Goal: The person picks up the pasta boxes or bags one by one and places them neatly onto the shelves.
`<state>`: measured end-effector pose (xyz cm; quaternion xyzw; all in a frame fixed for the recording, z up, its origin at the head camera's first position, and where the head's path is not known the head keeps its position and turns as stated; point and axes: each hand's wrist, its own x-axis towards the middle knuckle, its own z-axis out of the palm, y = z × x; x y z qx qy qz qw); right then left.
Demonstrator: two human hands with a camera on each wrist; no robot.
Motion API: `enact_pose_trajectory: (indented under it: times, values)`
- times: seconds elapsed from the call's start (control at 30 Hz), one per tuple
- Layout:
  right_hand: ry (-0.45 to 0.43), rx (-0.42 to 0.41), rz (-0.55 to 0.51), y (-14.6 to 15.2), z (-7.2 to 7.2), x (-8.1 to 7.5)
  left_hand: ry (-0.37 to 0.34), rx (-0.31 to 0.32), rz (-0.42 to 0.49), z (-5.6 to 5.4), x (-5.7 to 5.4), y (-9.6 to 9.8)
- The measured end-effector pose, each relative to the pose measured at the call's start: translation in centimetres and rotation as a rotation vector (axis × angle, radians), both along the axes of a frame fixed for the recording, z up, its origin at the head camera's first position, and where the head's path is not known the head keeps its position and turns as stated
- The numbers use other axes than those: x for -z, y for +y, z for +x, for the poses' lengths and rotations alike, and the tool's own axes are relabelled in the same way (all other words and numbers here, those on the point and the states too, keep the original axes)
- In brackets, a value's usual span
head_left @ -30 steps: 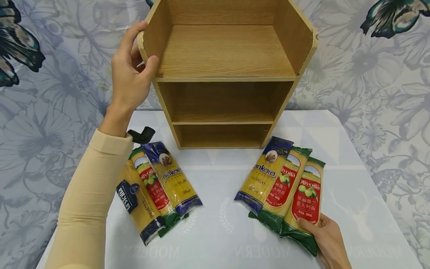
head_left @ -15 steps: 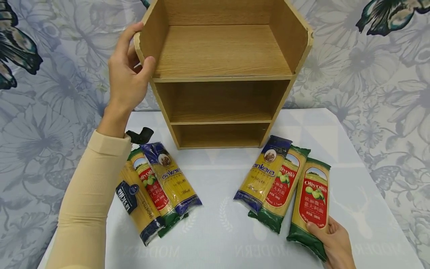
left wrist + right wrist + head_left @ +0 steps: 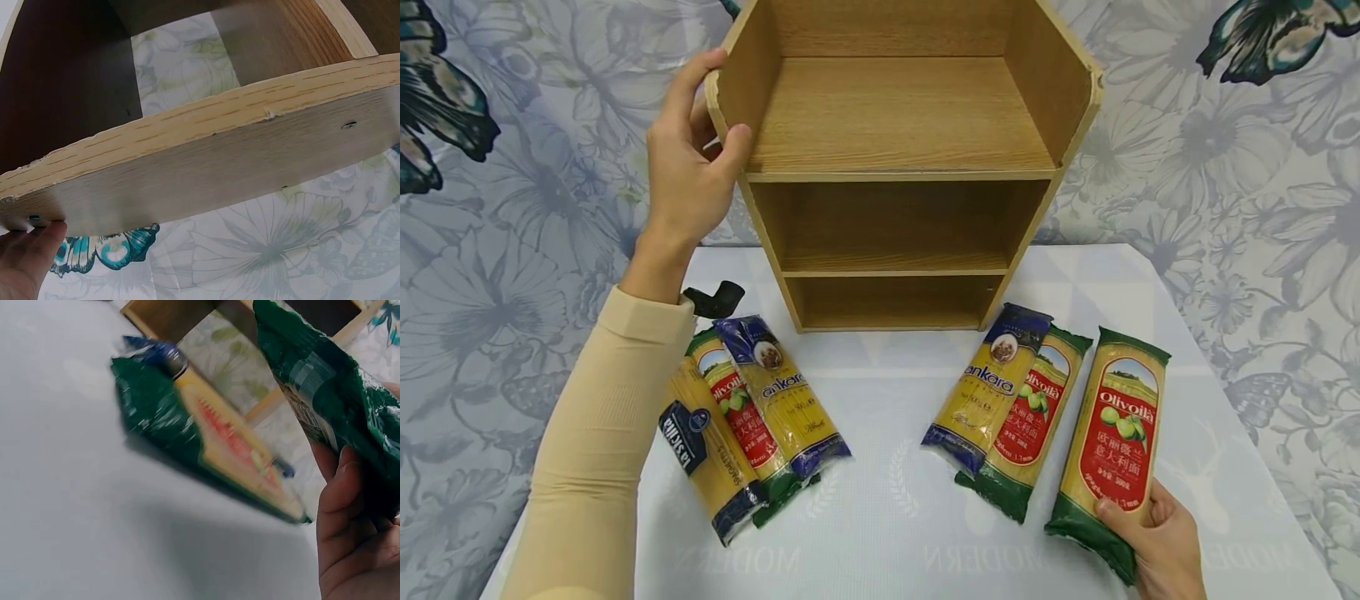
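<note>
Olivoilà packet hovers above table before floral wallpaper.

Olivoilà pasta pack: a long, closed yellow wrapper with green ends and a red front label printed with green olives. It sits at 4 o'clock in the head view, label towards you, its upper end tilted between 12 and 1 o'clock; you grip it near its lower end, at its 5 o'clock edge. Wooden shelf unit: upright at 12 o'clock, 3 compartments open towards you, wood-grained with pale, chipped edges. You hold its side panel at 10 o'clock.
</note>
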<state>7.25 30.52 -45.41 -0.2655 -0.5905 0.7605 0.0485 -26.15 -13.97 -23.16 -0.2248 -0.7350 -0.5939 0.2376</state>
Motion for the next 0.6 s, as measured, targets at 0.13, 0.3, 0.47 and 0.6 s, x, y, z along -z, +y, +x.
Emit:
enact_pose_trajectory:
  times: [0.13,0.3,0.47,0.6]
  values:
    - [0.044,-0.014,0.031,-0.2,-0.3,-1.3,0.001,0.004,-0.008,-0.1,0.0,-0.1]
    - [0.091,-0.038,0.049,-0.5,-0.5,-2.9,0.007,-0.003,-0.04,-0.4,0.1,-0.3]
    - [0.162,-0.082,0.061,-0.6,-0.6,-4.1,0.003,-0.014,-0.053,-0.5,0.2,-0.5]
    - [0.14,-0.113,0.094,-0.4,-0.7,-5.0,0.001,-0.012,-0.055,-0.6,0.3,-0.5]
